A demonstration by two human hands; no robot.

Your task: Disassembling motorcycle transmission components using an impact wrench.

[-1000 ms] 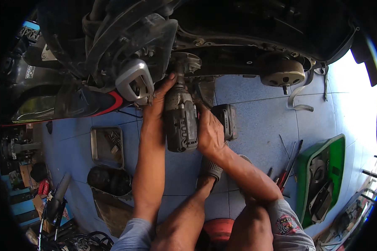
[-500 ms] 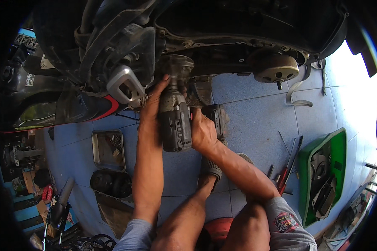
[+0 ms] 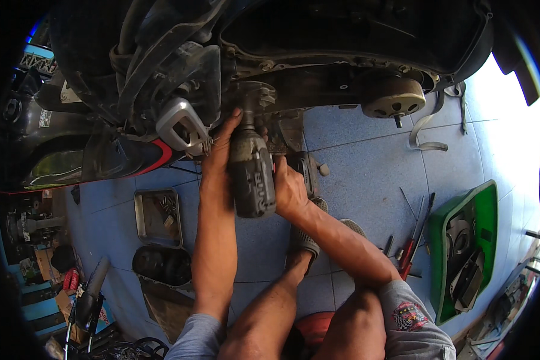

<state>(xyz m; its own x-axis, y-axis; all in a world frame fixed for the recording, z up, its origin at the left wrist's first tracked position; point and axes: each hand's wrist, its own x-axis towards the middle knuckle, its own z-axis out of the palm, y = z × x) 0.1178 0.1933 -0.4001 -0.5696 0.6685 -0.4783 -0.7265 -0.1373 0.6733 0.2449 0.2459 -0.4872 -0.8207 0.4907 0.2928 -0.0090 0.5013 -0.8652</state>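
Note:
A dark cordless impact wrench [image 3: 252, 183] is in both my hands, its nose pointing up into the underside of a scooter's engine. My right hand [image 3: 289, 191] wraps round its grip, with a finger by the red trigger. My left hand [image 3: 221, 141] clasps the front of the tool, thumb stretched along the socket and fingertips showing on the far side. The socket meets a finned metal pulley [image 3: 261, 95], blurred and partly hidden. Right of it on the open engine case [image 3: 318, 78] sits a round clutch drum [image 3: 394, 99] with a shaft end sticking out.
A green tray [image 3: 441, 252] with metal parts stands at right, beside a red-handled screwdriver [image 3: 408, 255] and other tools. Left on the blue tiles are a metal tray [image 3: 139, 216] of small parts and a dark cover [image 3: 162, 264]. A metal strip [image 3: 426, 144] lies at upper right.
The view has shifted slightly. Both hands keep their hold on the impact wrench, which has tilted a little; the finned pulley shows at a different turn and blur.

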